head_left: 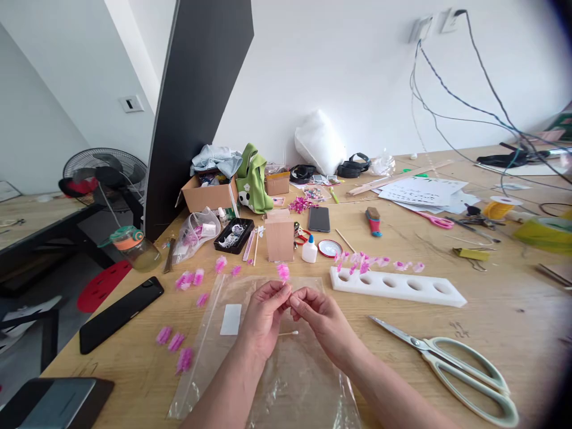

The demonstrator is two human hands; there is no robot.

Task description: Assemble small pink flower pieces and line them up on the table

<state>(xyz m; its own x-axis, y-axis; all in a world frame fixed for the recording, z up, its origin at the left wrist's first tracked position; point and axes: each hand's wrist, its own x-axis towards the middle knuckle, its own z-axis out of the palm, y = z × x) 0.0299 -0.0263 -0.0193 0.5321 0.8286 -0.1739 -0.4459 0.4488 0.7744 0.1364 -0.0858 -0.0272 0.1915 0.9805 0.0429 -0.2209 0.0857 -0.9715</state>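
My left hand (263,316) pinches a small fluffy pink flower (283,272) from below, thumb against fingers. Right beside it, my right hand (319,311) has its thumb and fingertips closed at the same spot under the flower; what lies between those fingertips is hidden, perhaps too thin to see. Both hands are above a clear plastic zip bag (286,393) lying flat on the wooden table. On the bag are a cotton swab (295,333) and a white rectangle (231,319). Several loose pink tufts (176,341) lie to the left.
Large scissors (419,344) lie at right, blades toward my hands. Behind them, pink pieces (364,262) line a white foam block (378,290) with holes. A glue bottle (309,251) stands beside a cardboard box (280,238). A black phone (120,314) rests near the left edge.
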